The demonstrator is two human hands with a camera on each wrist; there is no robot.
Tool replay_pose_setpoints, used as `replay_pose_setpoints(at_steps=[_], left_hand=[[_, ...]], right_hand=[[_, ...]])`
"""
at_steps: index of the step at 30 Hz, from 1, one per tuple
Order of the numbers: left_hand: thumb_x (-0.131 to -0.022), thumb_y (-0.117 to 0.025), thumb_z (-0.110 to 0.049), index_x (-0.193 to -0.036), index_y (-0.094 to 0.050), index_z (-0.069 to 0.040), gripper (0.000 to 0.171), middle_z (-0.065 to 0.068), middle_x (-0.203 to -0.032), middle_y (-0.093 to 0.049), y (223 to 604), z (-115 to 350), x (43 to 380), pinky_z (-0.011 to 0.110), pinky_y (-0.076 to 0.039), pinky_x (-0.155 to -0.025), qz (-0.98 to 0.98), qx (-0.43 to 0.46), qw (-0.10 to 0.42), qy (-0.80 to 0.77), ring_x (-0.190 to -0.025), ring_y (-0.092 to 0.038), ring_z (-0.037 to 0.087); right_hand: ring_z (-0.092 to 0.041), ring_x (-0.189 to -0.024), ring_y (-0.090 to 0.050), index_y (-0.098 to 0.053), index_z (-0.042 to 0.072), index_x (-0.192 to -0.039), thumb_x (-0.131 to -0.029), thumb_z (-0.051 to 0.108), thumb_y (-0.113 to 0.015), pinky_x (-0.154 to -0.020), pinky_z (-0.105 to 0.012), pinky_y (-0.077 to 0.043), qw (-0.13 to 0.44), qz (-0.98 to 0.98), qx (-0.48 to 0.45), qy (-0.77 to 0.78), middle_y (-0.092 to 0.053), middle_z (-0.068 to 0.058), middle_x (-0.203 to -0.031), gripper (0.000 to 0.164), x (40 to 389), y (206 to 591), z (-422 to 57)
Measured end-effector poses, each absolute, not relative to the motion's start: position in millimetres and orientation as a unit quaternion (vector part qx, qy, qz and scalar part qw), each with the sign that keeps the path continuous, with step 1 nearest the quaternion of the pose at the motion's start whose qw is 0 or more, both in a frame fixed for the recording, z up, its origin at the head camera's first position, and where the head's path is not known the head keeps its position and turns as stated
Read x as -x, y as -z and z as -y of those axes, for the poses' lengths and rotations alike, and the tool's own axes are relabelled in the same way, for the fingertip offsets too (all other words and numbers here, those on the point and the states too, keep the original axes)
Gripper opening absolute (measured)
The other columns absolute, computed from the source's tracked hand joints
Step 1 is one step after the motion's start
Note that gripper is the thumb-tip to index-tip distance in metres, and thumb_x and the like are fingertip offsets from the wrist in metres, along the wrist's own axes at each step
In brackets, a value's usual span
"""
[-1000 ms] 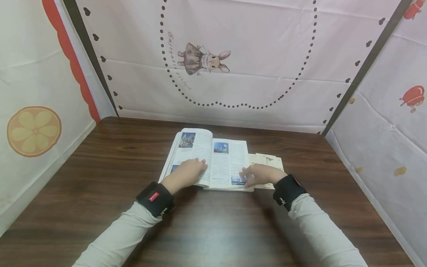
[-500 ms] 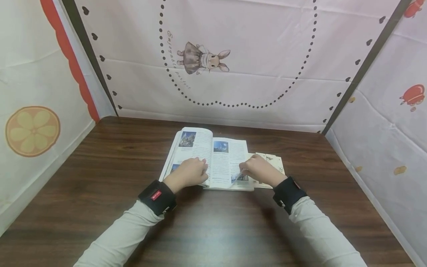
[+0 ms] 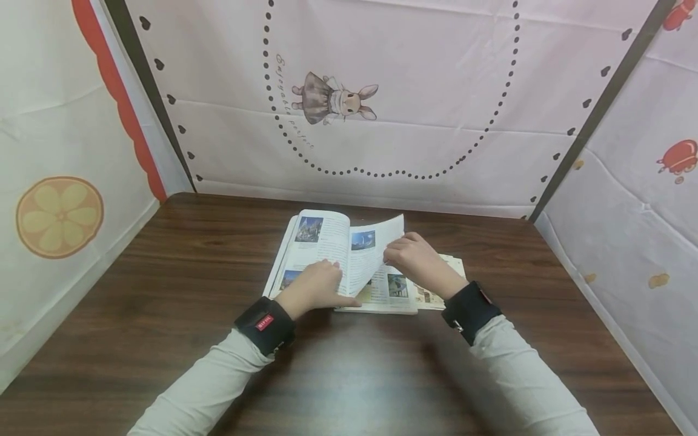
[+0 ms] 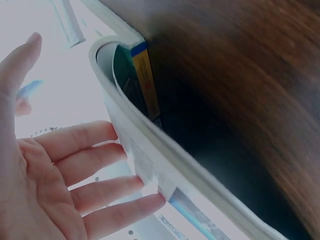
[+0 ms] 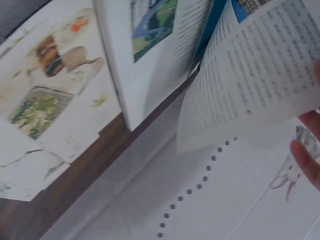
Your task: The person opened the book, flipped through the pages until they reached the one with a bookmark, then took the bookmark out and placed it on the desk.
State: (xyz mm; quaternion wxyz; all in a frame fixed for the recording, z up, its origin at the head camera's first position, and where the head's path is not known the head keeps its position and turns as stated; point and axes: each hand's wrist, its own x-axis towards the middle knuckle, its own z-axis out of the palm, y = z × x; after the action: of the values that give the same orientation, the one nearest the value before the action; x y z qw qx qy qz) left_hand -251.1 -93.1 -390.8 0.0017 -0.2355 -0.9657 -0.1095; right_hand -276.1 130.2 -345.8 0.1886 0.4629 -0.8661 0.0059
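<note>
An open book (image 3: 329, 233) with photos and columns of text lies on the table. My left hand (image 3: 315, 286) rests on its left page, thumb stretched across the lower part of the fold. In the left wrist view the straight fingertips touch the curving page, and a yellow and blue strip (image 4: 145, 80) shows beneath the pages. My right hand (image 3: 417, 260) pinches the outer edge of a right-hand page (image 3: 362, 260), which is lifted and bent up, baring part of the page beneath. In the right wrist view that page (image 5: 250, 85) curls away from the book.
Cream illustrated cards or sheets (image 3: 455, 266) lie partly under the book's right side, their pictures of plants plainer in the right wrist view. The brown wood-grain table (image 3: 218, 242) meets a printed cloth wall (image 3: 425, 109) behind, with cloth on both sides.
My right hand has taken the lower right page corner and raised it up and to the left. My left thumb has spread out to the right over the fold.
</note>
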Motion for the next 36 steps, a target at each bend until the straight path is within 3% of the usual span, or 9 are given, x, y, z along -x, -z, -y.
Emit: replay_pose_setpoints(at_steps=[7, 15, 18, 21, 25, 28, 31, 33, 36], left_hand=[[-0.073, -0.067, -0.064, -0.09, -0.069, -0.002, 0.064, 0.008, -0.074, -0.064, 389.1, 81.0, 246.8, 0.033, -0.046, -0.064, 0.973, 0.213, 0.01, 0.089, -0.066, -0.054, 0.02], [-0.083, -0.064, -0.027, -0.075, -0.066, -0.001, 0.027, 0.008, -0.065, -0.059, 389.4, 75.9, 246.4, 0.036, -0.047, -0.055, 0.974, 0.209, 0.064, 0.06, -0.06, -0.053, 0.022], [-0.089, -0.057, -0.023, -0.07, -0.061, -0.004, 0.027, 0.007, -0.061, -0.055, 391.8, 81.0, 247.2, 0.033, -0.044, -0.051, 0.975, 0.187, 0.076, 0.089, -0.057, -0.052, 0.021], [-0.094, -0.05, -0.028, -0.069, -0.059, -0.004, 0.035, 0.005, -0.058, -0.053, 393.5, 89.4, 247.8, 0.029, -0.038, -0.048, 0.973, 0.153, 0.067, 0.163, -0.053, -0.049, 0.018], [-0.095, -0.049, -0.028, -0.089, -0.064, 0.006, 0.037, 0.013, -0.067, -0.06, 393.6, 106.0, 248.8, 0.028, -0.043, -0.051, 0.943, 0.087, 0.052, 0.316, -0.056, -0.055, 0.023], [-0.092, -0.053, -0.018, -0.125, -0.052, 0.007, 0.042, 0.025, -0.091, -0.066, 391.1, 121.4, 250.7, 0.037, -0.053, -0.068, 0.905, 0.05, 0.095, 0.412, -0.077, -0.065, 0.033], [-0.087, -0.059, -0.009, -0.145, -0.03, -0.004, 0.065, 0.032, -0.12, -0.058, 387.5, 135.8, 251.2, 0.051, -0.048, -0.09, 0.888, 0.033, 0.142, 0.436, -0.11, -0.059, 0.042], [-0.084, -0.062, -0.006, -0.147, -0.027, -0.008, 0.072, 0.032, -0.104, -0.064, 385.5, 141.7, 250.4, 0.051, -0.05, -0.078, 0.906, 0.027, 0.147, 0.396, -0.095, -0.063, 0.043], [-0.082, -0.062, -0.002, -0.146, -0.029, -0.012, 0.072, 0.028, -0.101, -0.065, 385.4, 143.6, 248.9, 0.059, -0.045, -0.086, 0.948, 0.041, 0.143, 0.28, -0.094, -0.063, 0.042]], right_hand=[[-0.019, -0.108, -0.063, -0.069, 0.013, -0.096, -0.071, 0.007, -0.08, -0.097, -0.04, -0.046, 0.312, 0.79, -0.527, 0.035, -0.072, 0.0, -0.103, 0.028, 264.7, 337.4, -109.6], [-0.024, -0.108, -0.063, -0.068, 0.009, -0.097, -0.073, 0.009, -0.079, -0.092, -0.04, -0.048, 0.349, 0.806, -0.478, -0.036, -0.07, -0.006, -0.109, 0.026, 267.4, 347.5, -108.1], [-0.027, -0.11, -0.062, -0.063, 0.005, -0.111, -0.078, 0.014, -0.076, -0.092, -0.043, -0.048, 0.271, 0.862, -0.419, -0.09, -0.066, -0.012, -0.118, 0.037, 268.1, 354.4, -115.0], [-0.031, -0.115, -0.059, -0.054, 0.001, -0.126, -0.081, 0.025, -0.073, -0.096, -0.045, -0.047, 0.122, 0.926, -0.345, -0.09, -0.059, -0.017, -0.128, 0.055, 267.8, 364.8, -125.8], [-0.033, -0.123, -0.052, -0.05, -0.002, -0.132, -0.078, 0.033, -0.073, -0.101, -0.044, -0.043, -0.06, 0.953, -0.293, -0.051, -0.051, -0.02, -0.137, 0.068, 269.2, 384.0, -137.4], [-0.032, -0.124, -0.052, -0.049, -0.003, -0.133, -0.076, 0.033, -0.075, -0.102, -0.042, -0.043, -0.103, 0.952, -0.284, -0.052, -0.051, -0.019, -0.137, 0.072, 270.7, 395.8, -140.7], [-0.033, -0.119, -0.056, -0.051, -0.003, -0.132, -0.073, 0.033, -0.077, -0.098, -0.042, -0.045, -0.097, 0.953, -0.282, -0.052, -0.053, -0.019, -0.135, 0.074, 271.0, 400.6, -141.2], [-0.033, -0.118, -0.057, -0.051, -0.002, -0.132, -0.072, 0.033, -0.077, -0.098, -0.042, -0.046, -0.095, 0.954, -0.278, -0.051, -0.053, -0.019, -0.135, 0.074, 271.1, 401.2, -140.9], [-0.033, -0.118, -0.057, -0.051, -0.002, -0.132, -0.073, 0.033, -0.077, -0.098, -0.042, -0.045, -0.092, 0.956, -0.276, -0.044, -0.053, -0.019, -0.135, 0.074, 270.9, 400.0, -140.4]])
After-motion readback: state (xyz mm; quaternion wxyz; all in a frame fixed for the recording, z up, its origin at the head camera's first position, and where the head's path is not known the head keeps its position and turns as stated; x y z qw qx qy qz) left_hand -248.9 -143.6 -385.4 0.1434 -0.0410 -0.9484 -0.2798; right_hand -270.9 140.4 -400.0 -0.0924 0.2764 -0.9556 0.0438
